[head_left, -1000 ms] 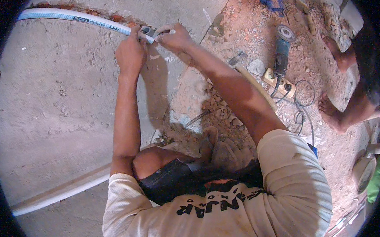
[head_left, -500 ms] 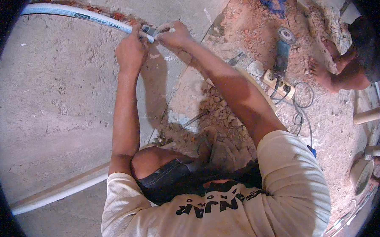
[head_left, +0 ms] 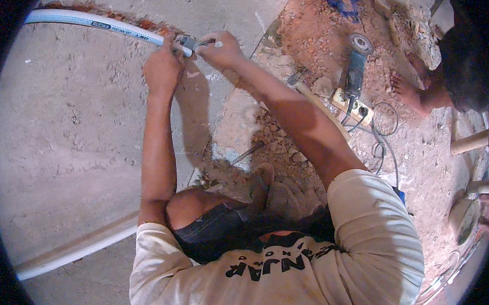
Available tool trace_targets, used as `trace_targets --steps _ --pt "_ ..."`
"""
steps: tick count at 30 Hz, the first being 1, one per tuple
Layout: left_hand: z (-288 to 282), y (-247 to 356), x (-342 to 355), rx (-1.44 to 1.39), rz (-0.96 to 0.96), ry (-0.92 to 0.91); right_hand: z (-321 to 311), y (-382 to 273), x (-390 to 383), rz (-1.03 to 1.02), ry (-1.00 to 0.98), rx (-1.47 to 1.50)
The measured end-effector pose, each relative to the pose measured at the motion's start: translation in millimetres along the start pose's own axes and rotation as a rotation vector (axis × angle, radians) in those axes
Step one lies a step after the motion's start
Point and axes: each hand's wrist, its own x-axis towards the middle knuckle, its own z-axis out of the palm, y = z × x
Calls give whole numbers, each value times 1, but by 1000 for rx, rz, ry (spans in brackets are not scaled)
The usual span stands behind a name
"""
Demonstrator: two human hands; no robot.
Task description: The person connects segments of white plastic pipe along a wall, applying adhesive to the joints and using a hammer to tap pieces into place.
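Left hand is clamping white-blue pipe near its end; right hand is bunching fingers by grey piece there (can't tell its grip); nothing's showing as finished.

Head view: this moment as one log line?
left hand: gripping white pipe | right hand: at grey piece | angle grinder: on ground

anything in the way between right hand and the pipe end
Only a small grey piece shows between the right hand and the left hand, at the end of the long white, blue-marked pipe; whether it is joined to the pipe is unclear. Nothing else visible stands in the way.
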Motion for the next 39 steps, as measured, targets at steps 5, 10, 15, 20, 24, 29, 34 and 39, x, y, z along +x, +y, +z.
trace_targets --steps 5,10,15,20,24,29,34,39 --pt "1 -3 -3 -42 -1 -14 -4 -25 -5 25 -30 -16" --pt "1 -2 -4 -50 5 5 0 -19 -4 33 -35 -19" --pt "0 -1 -4 -47 -6 14 -6 -29 -9 -11 -46 -39" --pt "8 -4 -2 -47 28 25 -7 -26 -12 -36 24 -57" --pt "2 -5 -4 -67 0 -47 -21 7 -36 -8 50 13" --pt "20 -6 -10 -193 106 53 -76 101 -109 261 -139 -347" --pt "23 6 -13 -343 105 65 -118 144 -163 352 -423 -732" --pt "37 21 -28 -649 184 36 -171 168 -162 116 -47 -591"
